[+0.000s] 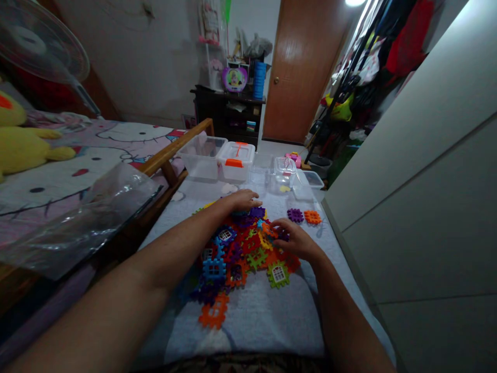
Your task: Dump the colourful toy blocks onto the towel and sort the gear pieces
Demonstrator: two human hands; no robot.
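Observation:
A heap of colourful plastic interlocking building tiles (252, 243) with notched edges lies on the cloth, some with window grids. My left hand (245, 201) reaches over the heap's far side, fingers stretched out and apart, close to a dark purple tile (257, 212). At the heap's right side, my right hand (295, 239) has its fingers curved and apart, touching or just above orange and yellow tiles; no tile is plainly gripped. Near me are a green window tile (278, 274) and an orange tile (214, 311). A purple tile (295, 215) and another orange tile (312, 217) lie apart at right.
Behind the heap stand an open clear bin (202, 158), a lidded box with orange latches (236, 161) and a smaller clear box (284, 171). A wooden bed rail (178, 145) and plastic bag (97, 212) border the left; a pale cabinet (419, 181) borders the right.

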